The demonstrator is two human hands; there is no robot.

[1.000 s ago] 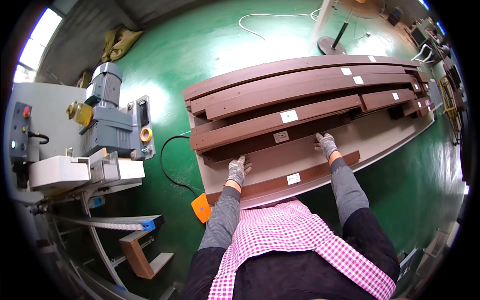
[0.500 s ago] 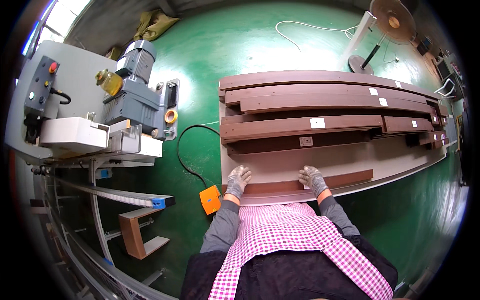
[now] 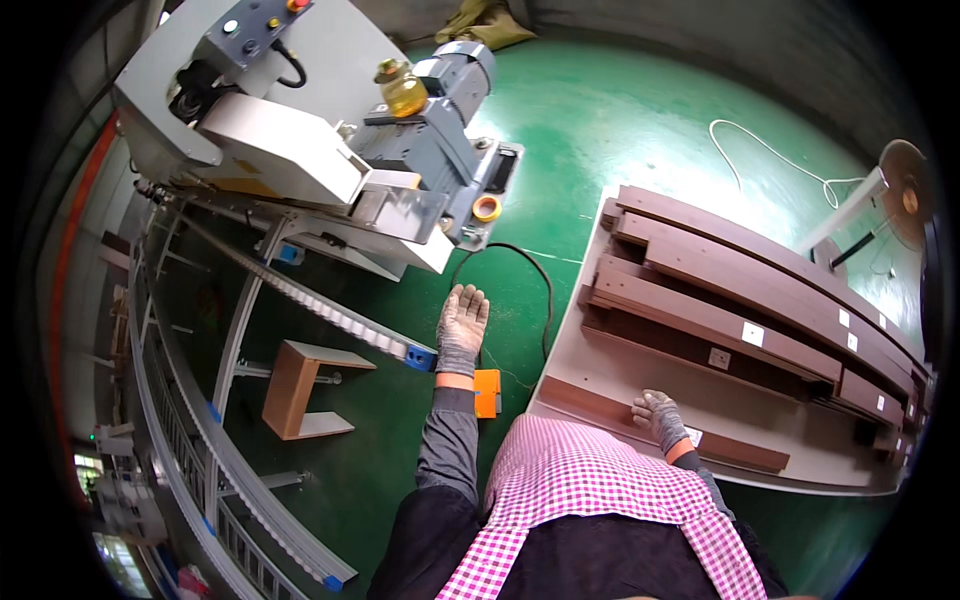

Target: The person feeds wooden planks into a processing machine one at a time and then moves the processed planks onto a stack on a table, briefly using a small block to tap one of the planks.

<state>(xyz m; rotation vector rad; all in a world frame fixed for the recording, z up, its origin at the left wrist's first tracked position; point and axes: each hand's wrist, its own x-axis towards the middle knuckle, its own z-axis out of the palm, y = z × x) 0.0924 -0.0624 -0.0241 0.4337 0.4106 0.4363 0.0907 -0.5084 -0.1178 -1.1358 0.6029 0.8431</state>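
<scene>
My left hand (image 3: 462, 322), in a stained grey work glove, is held out in the air between the roller conveyor and the pallet-like pale panel. Its fingers are stretched, with nothing in them; below it is an orange foot pedal box (image 3: 487, 393). Gloved as well, my right hand (image 3: 660, 418) hangs just above a single brown board (image 3: 580, 405) on the near side of the panel (image 3: 700, 395). The right fingers are loosely bent and hold nothing I can see. Farther back lie several stacked brown boards (image 3: 700, 310) with white labels.
A grey machine (image 3: 290, 150) with a motor (image 3: 465, 80) and an oil jar (image 3: 402, 90) stands at the far left. The roller conveyor (image 3: 340, 318) ends near my left wrist. A black cable (image 3: 545, 285) lies on the green floor. At the far right stands a fan (image 3: 903, 195).
My view has turned left. My left hand has moved off the near board, out toward the conveyor end. My right hand stays over that board, its fingers a little more bent.
</scene>
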